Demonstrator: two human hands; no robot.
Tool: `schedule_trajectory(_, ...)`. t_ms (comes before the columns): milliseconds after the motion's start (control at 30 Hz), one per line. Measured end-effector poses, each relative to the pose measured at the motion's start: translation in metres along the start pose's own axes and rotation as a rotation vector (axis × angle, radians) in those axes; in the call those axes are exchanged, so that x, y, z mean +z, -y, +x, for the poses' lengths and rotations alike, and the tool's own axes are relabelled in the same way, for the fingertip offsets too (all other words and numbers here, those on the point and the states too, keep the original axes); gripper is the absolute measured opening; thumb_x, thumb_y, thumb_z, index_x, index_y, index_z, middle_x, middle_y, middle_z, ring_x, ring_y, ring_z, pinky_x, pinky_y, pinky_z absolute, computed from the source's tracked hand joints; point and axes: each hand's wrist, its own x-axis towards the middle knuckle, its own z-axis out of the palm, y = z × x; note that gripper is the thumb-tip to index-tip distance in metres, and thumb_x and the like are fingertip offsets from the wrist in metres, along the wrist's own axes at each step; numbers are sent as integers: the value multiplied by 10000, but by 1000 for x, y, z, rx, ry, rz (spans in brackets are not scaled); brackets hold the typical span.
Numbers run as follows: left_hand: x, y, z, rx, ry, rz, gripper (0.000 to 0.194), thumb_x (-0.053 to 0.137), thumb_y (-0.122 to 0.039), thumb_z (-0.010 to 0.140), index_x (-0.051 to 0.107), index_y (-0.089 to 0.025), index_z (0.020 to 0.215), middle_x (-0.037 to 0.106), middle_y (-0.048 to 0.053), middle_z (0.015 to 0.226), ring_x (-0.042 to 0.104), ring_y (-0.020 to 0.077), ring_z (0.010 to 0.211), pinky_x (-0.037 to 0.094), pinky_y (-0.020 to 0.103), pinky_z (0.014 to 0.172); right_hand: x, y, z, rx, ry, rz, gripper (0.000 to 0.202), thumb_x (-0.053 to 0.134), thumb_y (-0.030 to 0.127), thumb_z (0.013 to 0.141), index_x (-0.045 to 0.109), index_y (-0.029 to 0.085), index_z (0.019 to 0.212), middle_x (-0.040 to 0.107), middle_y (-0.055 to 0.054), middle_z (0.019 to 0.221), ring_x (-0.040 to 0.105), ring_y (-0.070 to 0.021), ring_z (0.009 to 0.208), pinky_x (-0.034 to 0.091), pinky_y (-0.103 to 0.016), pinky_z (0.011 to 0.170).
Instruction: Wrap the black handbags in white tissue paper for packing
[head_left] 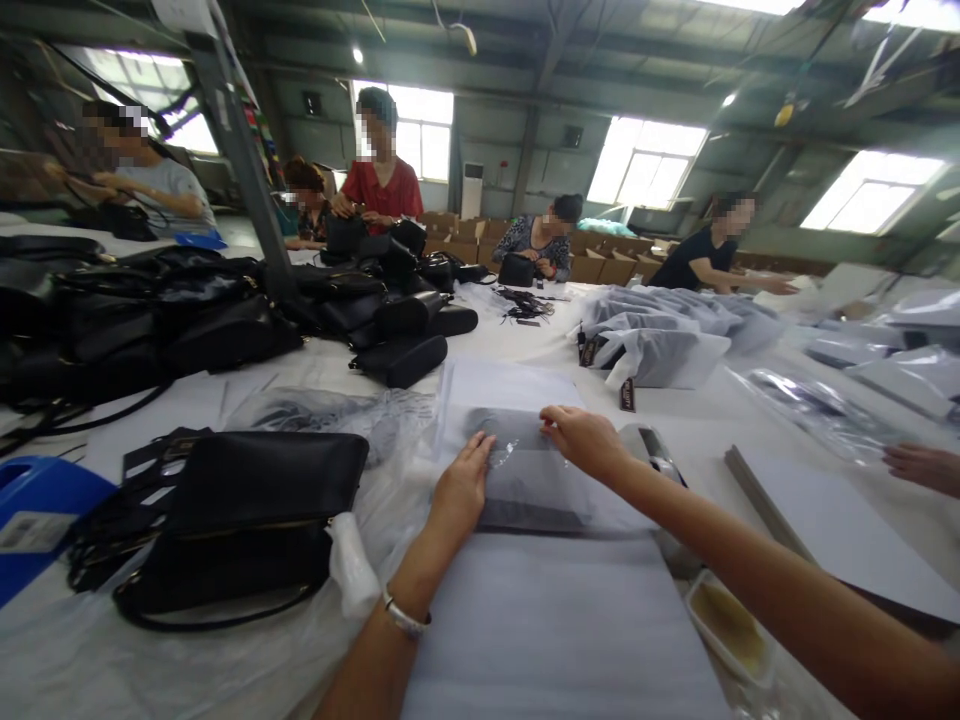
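Observation:
A grey, see-through plastic sheet [525, 480] with shiny highlights lies over white paper in front of me. My left hand [457, 485] rests on its left edge, fingers stretched out flat. At its upper right, my right hand [589, 438] is closed in a pinch on the plastic. A stack of white tissue paper [555, 620] spreads nearer to me, below both hands. To the left lies a black handbag [262, 490] with its strap curled in front. A white wrapped roll [352, 565] touches the bag's right side.
Black bags [142, 310] are heaped at the left, beside a metal post [240, 150]. Wrapped bags [660, 335] stand at the back right. A tape dispenser [656, 455], a plastic tub [727, 625] and a board stack [840, 530] lie rightward. Several people work across the table; another person's hand [926, 468] enters at right.

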Motion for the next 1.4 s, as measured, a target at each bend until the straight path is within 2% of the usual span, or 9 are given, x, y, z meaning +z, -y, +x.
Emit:
schedule_trajectory(167,0,-19,0,99,15,195,425,368,-208,995,525,-204,1390,467,95,1503,447,224,1380,413,413,1123,31,6,-77,-260,-47,154,750,686,485,826,430,178,1461,365,-158,1547,306,-337,1434,285,-515,1162)
schedule_trajectory(233,6,-27,1,187,19,309,447,406,-313,1000,480,-210,1428,458,104,1506,382,263,1420,334,510,1158,46,8,-90,-267,-14,159,912,750,459,760,331,171,1518,251,-166,1594,193,-360,1472,233,-558,1181)
schedule_trajectory(333,16,-31,5,238,91,457,559,474,-448,965,427,-206,1466,417,140,1523,345,323,1433,216,634,1159,61,4,-90,-264,18,161,853,700,288,787,303,160,1530,214,-163,1605,143,-341,1485,236,-539,1188)
schedule_trajectory(500,1,-26,28,153,223,439,563,393,-480,985,390,-218,1484,407,149,1527,358,299,1428,299,620,1118,43,-6,-66,-302,50,194,873,652,180,726,306,149,1527,279,-182,1581,227,-354,1461,291,-498,1166)
schedule_trajectory(733,-42,-14,73,62,54,239,732,487,-518,936,182,-270,1554,337,108,1578,374,280,1421,341,527,1141,-35,-55,14,-274,-90,163,658,712,455,782,531,245,1379,553,-106,1416,456,-331,1336,228,-571,1153)
schedule_trajectory(933,-45,-12,92,-22,192,96,747,482,-536,931,210,-215,1548,395,130,1546,399,274,1407,344,480,1148,-47,-76,52,-405,-119,91,455,683,308,853,605,217,1292,591,-102,1376,552,-272,1250,411,-428,1062)
schedule_trajectory(1067,-61,-18,73,-142,192,31,709,407,-542,961,238,-172,1540,330,144,1577,370,250,1426,338,426,1155,-42,-75,48,-590,-161,169,532,624,149,857,538,209,1379,441,-83,1512,389,-276,1399,324,-437,1150)
schedule_trajectory(1233,-90,-18,6,-275,368,182,868,577,-527,882,154,-194,1563,210,117,1623,215,257,1488,222,435,1207,-27,-88,38,-744,-163,219,543,523,99,895,506,268,1411,555,-22,1421,497,-216,1325,430,-368,1096)
schedule_trajectory(1400,-109,-18,-57,-360,457,323,884,644,-216,787,206,-207,1554,233,95,1617,220,257,1487,248,435,1201,-32,-90,15,-708,-269,145,513,513,157,938,472,281,1434,574,-19,1400,552,-214,1273,506,-350,1030)
